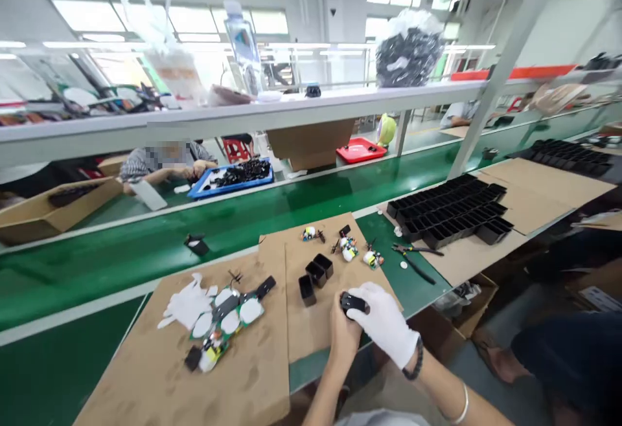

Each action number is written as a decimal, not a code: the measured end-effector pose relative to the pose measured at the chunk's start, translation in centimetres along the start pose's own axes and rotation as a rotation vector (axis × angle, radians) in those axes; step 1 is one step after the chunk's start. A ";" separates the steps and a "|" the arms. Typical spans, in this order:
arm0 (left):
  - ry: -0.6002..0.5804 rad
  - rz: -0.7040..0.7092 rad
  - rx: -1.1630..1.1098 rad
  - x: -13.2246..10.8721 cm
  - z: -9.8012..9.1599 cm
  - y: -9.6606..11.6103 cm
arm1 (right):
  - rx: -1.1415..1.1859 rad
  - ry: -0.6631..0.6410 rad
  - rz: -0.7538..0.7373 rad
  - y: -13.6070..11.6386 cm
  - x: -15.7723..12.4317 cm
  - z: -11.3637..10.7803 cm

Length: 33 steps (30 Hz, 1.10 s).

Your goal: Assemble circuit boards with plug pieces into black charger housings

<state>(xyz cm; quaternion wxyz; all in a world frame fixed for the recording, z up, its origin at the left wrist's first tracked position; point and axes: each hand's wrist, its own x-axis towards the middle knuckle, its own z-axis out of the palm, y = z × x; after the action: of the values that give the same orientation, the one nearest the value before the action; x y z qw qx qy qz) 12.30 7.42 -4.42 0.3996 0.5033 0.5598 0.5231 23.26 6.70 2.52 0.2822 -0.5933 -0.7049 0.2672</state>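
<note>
My left hand [343, 332] is bare and my right hand [389, 322] wears a white glove. Both are closed round a small black plastic housing [353, 302] held just above the near edge of a brown cardboard sheet [301, 335]. Three open black housings [315, 274] stand on the cardboard just left of my hands. Small circuit assemblies with coloured parts [348, 249] lie further back. A green circuit panel with white discs [226, 319] and a loose white glove [187, 303] lie to the left.
Black pliers [413, 261] lie on the green mat to the right. A grid of black trays [449, 212] sits beyond them. A green conveyor belt [146, 245] runs across. A person works opposite beside a blue tray [233, 180]. A shelf [243, 115] spans overhead.
</note>
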 end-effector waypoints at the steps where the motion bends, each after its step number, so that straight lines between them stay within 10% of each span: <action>1: 0.031 0.001 -0.011 0.2 0.3 -0.4 | -0.044 0.050 0.024 -0.2 -0.1 0.6; 14: -0.069 0.002 -0.080 1.7 -1.5 -6.1 | -0.151 0.079 0.132 -1.2 0.1 2.0; 28: -0.468 -0.255 -0.468 1.8 -3.5 -2.5 | -0.343 -0.073 0.153 -2.0 0.0 0.6; 33: -0.274 -0.243 -0.463 1.5 -3.0 -0.8 | -0.372 -0.089 0.115 -1.1 -0.2 1.2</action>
<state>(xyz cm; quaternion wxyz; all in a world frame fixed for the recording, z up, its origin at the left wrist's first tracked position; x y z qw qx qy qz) 8.97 8.41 -4.67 0.6352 0.3940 0.4226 0.5126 21.67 6.33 2.50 0.1207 -0.6623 -0.7187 0.1741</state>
